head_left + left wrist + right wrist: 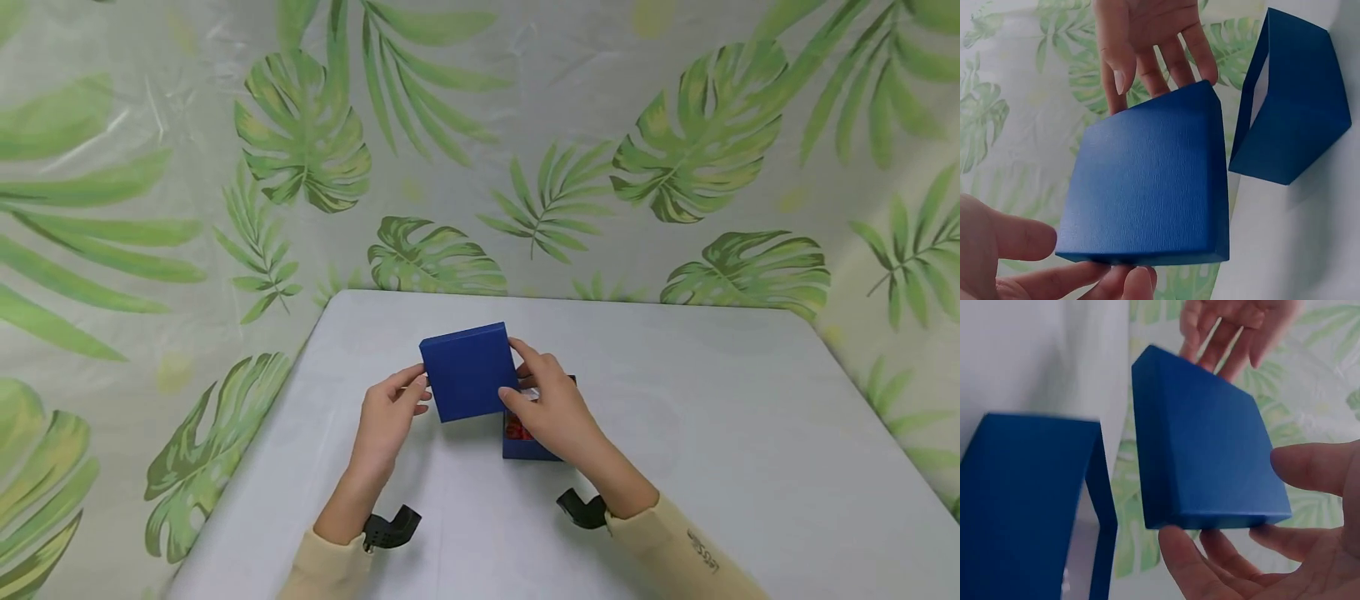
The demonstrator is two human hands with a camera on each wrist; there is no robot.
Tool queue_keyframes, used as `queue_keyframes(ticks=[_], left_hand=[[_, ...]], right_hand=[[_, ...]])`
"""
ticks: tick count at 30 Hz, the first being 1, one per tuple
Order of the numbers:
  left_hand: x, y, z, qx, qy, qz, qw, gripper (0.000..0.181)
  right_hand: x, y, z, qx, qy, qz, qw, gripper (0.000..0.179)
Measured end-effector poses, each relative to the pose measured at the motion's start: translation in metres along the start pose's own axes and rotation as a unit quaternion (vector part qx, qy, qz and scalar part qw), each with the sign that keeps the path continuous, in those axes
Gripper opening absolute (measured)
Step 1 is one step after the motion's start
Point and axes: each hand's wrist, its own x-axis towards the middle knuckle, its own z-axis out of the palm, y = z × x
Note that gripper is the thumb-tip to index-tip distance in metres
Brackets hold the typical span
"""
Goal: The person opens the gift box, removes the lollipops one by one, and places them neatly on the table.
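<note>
A square blue box lid [471, 372] is held up, tilted, between both hands. My left hand [385, 421] holds its left edge at the fingertips; in the left wrist view the thumb lies by one corner and the fingers [1054, 281] press along the edge. On the other side, my right hand [558, 408] grips the lid with its thumb over the front and fingers along the edge [1216, 522]. Below the right hand stands the open blue box base [528, 450], red contents [516, 427] showing inside, partly hidden by the hand and lid.
A white-covered table [690, 400] lies under the hands. Behind it hangs a leaf-patterned sheet [570, 100]. Dark wrist-worn cameras stick out from the left wrist [393, 529] and right wrist [583, 508].
</note>
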Motion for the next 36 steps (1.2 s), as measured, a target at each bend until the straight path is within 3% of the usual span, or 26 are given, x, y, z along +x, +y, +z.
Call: queue_keyframes(ticks=[9,14,21,28,33,36], left_hand=[[0.0,-0.007,-0.012,-0.059,0.032,0.015,0.9976,0.04],[0.001,-0.015,-0.017,-0.066,0.047,0.024,0.9964,0.048],[0.005,-0.033,-0.027,-0.067,0.107,0.018,0.9918,0.051],[0.007,-0.047,-0.035,-0.036,0.16,-0.007,0.9864,0.045],[0.01,-0.056,-0.037,0.007,0.208,-0.022,0.9778,0.03],[0.012,-0.06,-0.037,0.014,0.218,-0.032,0.9754,0.02]], right_hand=[[0.007,-0.009,0.027,0.024,-0.004,0.003,0.9997,0.076],[0.01,-0.012,0.039,0.059,-0.022,0.01,0.998,0.077],[0.007,-0.014,0.057,0.094,-0.068,-0.003,0.9933,0.076],[0.004,-0.01,0.072,0.107,-0.104,-0.011,0.9888,0.075],[0.002,-0.009,0.08,0.09,-0.125,0.011,0.988,0.078],[0.001,-0.007,0.084,0.082,-0.131,0.025,0.9877,0.079]])
